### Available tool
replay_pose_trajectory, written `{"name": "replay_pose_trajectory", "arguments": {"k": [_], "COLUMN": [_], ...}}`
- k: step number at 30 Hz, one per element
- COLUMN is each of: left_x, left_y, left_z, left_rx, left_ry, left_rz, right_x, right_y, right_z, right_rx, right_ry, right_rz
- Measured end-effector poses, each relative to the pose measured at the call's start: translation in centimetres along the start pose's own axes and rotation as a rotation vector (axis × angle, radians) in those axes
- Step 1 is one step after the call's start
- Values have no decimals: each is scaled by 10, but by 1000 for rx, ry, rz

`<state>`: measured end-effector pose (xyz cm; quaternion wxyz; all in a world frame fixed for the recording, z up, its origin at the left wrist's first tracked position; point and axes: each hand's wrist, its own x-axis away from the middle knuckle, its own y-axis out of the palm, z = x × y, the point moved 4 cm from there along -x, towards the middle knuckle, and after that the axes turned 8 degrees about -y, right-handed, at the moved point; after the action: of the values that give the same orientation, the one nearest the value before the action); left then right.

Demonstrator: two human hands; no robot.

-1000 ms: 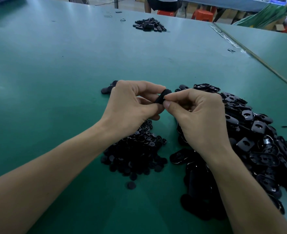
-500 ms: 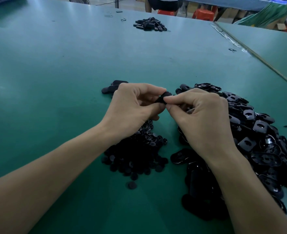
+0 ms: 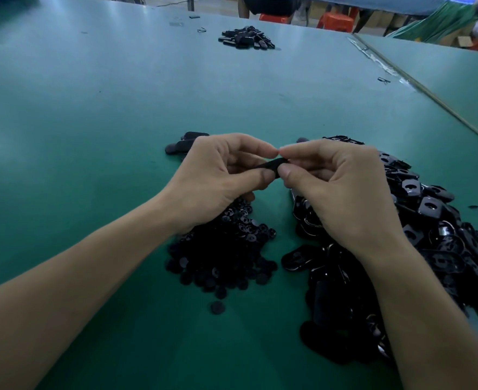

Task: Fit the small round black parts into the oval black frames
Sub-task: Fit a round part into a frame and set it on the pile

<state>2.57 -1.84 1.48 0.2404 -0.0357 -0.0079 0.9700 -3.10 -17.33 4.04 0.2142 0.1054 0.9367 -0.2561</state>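
My left hand (image 3: 215,181) and my right hand (image 3: 341,187) meet above the green table, and both pinch one black oval frame (image 3: 270,164) between thumbs and forefingers. The frame lies nearly edge-on, mostly hidden by the fingers; whether a round part sits in it cannot be seen. Below my left hand lies a heap of small round black parts (image 3: 223,257). A large heap of oval black frames (image 3: 417,237) spreads under and to the right of my right hand.
A few black pieces (image 3: 184,144) lie just beyond my left hand. One round part (image 3: 217,307) lies alone in front of the heap. Another pile of black parts (image 3: 246,38) sits far back. A seam (image 3: 429,94) separates the neighbouring table on the right.
The held frame has tipped from upright to nearly flat and sits slightly lower between the fingertips. Both hands have stayed together in about the same place.
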Motion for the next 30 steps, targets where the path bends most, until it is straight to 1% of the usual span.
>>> {"name": "replay_pose_trajectory", "arguments": {"k": [2,7,11,15,17,22,24,25,28,30], "left_x": [-1,-1,-1,-1,-1,-1,-1,-1,0,1], "left_y": [-2,-2,0,0,-2,-2,-2,-2,-2,-2], "left_z": [0,-1,-2,-3,-2,-2,-2,-1,1,3], "left_rx": [43,120,146,149,128,73,79,88,84,68], "left_ry": [-19,-24,-32,-44,-45,-59,-70,-75,-70,-63], "left_rz": [-13,-16,-28,-17,-5,29,41,46,54,57], "right_x": [-1,-1,-1,0,1,2,2,1,0,0], "right_y": [-2,-1,0,-1,-1,1,1,1,2,2], "right_z": [1,4,5,4,3,-6,-7,-7,-4,-3], "right_rx": [-59,-118,-109,-113,-83,162,205,190,38,16], "right_ry": [28,77,95,79,54,-140,-172,-167,-89,-59], "right_rz": [12,-3,-71,-61,-35,23,40,46,50,34]}}
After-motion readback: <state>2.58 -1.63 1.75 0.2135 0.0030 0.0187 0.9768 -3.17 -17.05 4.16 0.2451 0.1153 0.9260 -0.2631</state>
